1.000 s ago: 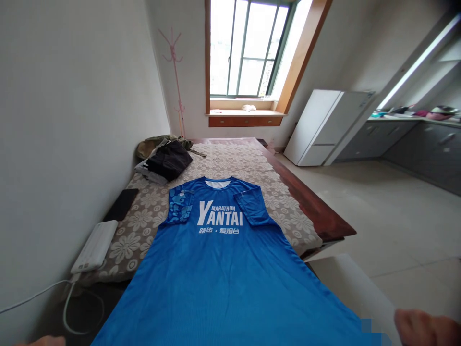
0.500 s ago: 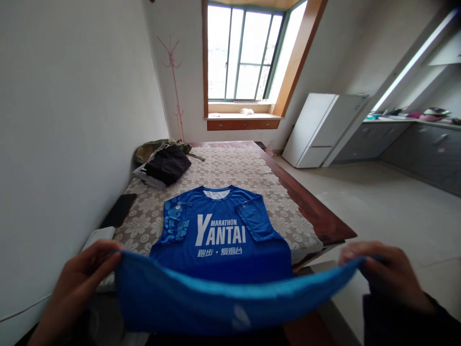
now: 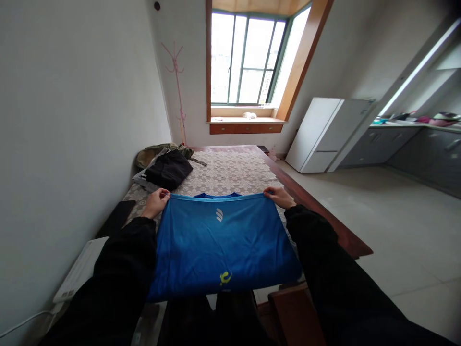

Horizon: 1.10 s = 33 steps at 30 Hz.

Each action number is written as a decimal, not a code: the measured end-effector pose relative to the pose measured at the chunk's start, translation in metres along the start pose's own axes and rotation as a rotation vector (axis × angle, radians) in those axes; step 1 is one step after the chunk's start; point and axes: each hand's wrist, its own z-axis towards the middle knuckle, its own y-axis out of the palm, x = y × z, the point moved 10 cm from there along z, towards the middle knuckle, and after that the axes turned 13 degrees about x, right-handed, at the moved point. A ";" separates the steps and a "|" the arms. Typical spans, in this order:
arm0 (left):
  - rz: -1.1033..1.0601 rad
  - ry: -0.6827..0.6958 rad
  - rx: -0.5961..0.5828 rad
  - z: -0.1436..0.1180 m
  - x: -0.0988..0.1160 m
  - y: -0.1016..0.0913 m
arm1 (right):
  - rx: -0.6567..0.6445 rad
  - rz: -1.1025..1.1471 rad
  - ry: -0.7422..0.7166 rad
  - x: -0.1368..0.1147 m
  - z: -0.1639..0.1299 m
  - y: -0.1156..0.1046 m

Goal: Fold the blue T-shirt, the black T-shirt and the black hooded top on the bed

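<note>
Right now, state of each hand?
Left hand: closed on the blue shirt, far left corner.
Right hand: closed on its far right corner.

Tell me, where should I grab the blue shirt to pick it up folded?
Probably take the shirt at its two far corners, where the left hand and right hand now pinch the hem. It lies flat, folded in half on the bed, so come from the near side, one grip per corner, to keep both layers together.
</note>
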 end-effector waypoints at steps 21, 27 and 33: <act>0.177 -0.090 -0.175 -0.175 -0.013 -0.066 | 0.195 0.070 0.215 0.016 -0.216 -0.077; 0.115 -0.291 -0.182 -0.252 -0.060 -0.082 | 0.230 0.180 0.477 0.067 -0.316 -0.065; -0.083 -0.480 -0.181 -0.280 -0.079 -0.081 | 0.178 0.381 0.544 0.053 -0.333 -0.029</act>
